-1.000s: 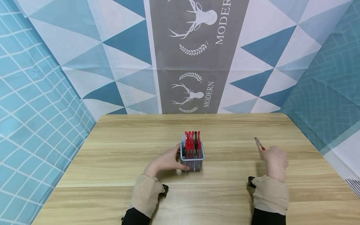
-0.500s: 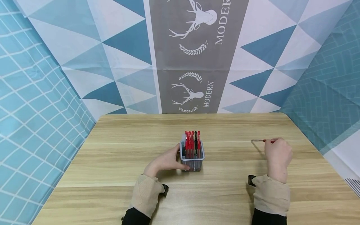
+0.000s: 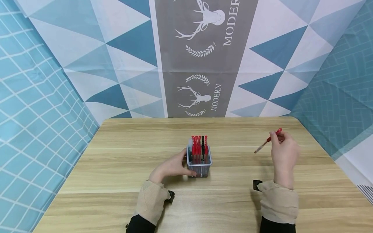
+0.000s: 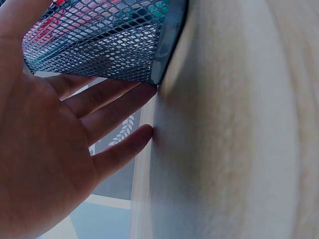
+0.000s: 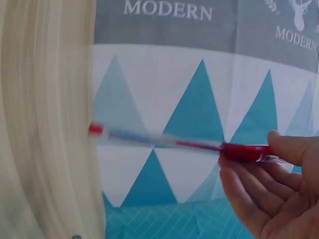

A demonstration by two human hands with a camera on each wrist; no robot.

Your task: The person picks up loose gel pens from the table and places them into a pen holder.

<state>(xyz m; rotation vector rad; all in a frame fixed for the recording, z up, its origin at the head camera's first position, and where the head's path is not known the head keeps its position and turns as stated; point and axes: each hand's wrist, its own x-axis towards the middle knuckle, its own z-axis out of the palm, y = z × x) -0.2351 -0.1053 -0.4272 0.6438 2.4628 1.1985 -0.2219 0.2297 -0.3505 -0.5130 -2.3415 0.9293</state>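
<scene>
A mesh pen holder stands upright near the middle of the table, with several red pens and a black pen sticking up from it. My left hand holds its left side, thumb across the front. In the left wrist view the fingers lie along the mesh wall, and the little finger is apart from it. To the right, my right hand pinches a red pen between thumb and fingers by its red cap end. The pen has a clear barrel, blurred in the right wrist view, its free end pointing left and down.
The wooden table extends around both hands. A patterned cloth backdrop rises behind its far edge, with blue cloths at the sides. Wrist cameras sit on bands at both wrists.
My right hand has turned the red pen so that its red cap end points up and its clear end down left; the hand has risen slightly. The left hand and pen holder stay put.
</scene>
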